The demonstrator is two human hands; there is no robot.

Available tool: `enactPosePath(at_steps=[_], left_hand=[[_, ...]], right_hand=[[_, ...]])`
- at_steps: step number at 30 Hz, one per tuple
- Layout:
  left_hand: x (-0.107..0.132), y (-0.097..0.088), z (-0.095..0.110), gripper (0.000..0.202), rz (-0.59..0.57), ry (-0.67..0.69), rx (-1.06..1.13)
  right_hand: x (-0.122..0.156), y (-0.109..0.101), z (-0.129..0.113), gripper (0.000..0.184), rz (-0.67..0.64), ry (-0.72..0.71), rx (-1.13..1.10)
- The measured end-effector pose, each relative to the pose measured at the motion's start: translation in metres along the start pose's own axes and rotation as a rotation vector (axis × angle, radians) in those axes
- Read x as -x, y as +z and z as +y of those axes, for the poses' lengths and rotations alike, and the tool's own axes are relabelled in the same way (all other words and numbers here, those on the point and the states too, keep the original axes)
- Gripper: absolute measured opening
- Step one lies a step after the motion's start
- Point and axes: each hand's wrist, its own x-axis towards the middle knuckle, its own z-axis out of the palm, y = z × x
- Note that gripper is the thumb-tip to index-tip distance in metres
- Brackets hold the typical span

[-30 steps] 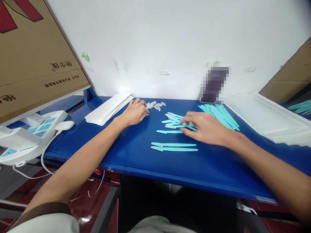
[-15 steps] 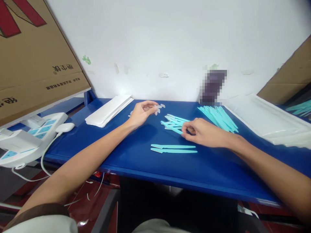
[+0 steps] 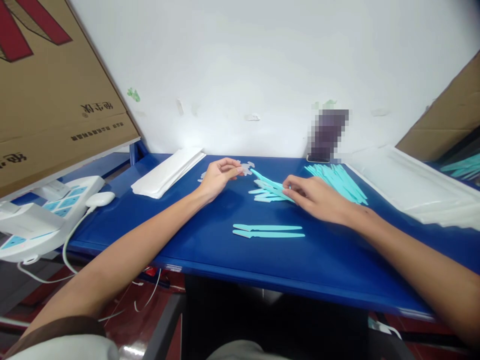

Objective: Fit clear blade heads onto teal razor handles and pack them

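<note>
My left hand (image 3: 224, 176) is pinched at the edge of a small heap of clear plastic caps (image 3: 247, 166), seemingly with one cap at the fingertips. Between the thumb and fingers of my right hand (image 3: 313, 195) is a teal eyebrow razor (image 3: 268, 180), raised at a slant with its head toward my left hand. Under it lies a loose pile of teal razors (image 3: 265, 196). Nearer me, two razors (image 3: 268, 231) rest side by side on the blue table (image 3: 210, 235).
A larger stack of teal razors (image 3: 337, 182) lies beyond my right hand. White folded sheets (image 3: 167, 172) are at the left, near a power strip (image 3: 63, 210) with a charger puck (image 3: 100, 199). Clear plastic bags (image 3: 408, 182) lie at the right. A cardboard box (image 3: 56, 95) stands left.
My right hand has lifted a razor from the pile, and its head now points up toward my left hand. My left hand has barely moved. The two nearer razors stay put.
</note>
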Motion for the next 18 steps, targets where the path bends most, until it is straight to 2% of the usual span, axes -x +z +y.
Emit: enactPosePath(at_steps=[6, 11, 15, 18], left_hand=[[0.001, 0.0, -0.001, 0.032, -0.007, 0.046, -0.057], [0.007, 0.007, -0.001, 0.028, -0.202, 0.109, -0.211], [0.009, 0.005, 0.005, 0.024, -0.246, 0.258, -0.513], [0.004, -0.009, 0.01, 0.026, -0.221, 0.396, -0.9]], right_hand=[[0.0, -0.001, 0.0, 0.026, -0.01, -0.012, -0.009], [0.0, 0.001, -0.008, 0.027, -0.033, -0.007, -0.02], [-0.001, 0.001, -0.007, 0.022, -0.047, 0.011, 0.086], [-0.002, 0.001, -0.002, 0.021, -0.001, 0.028, 0.238]])
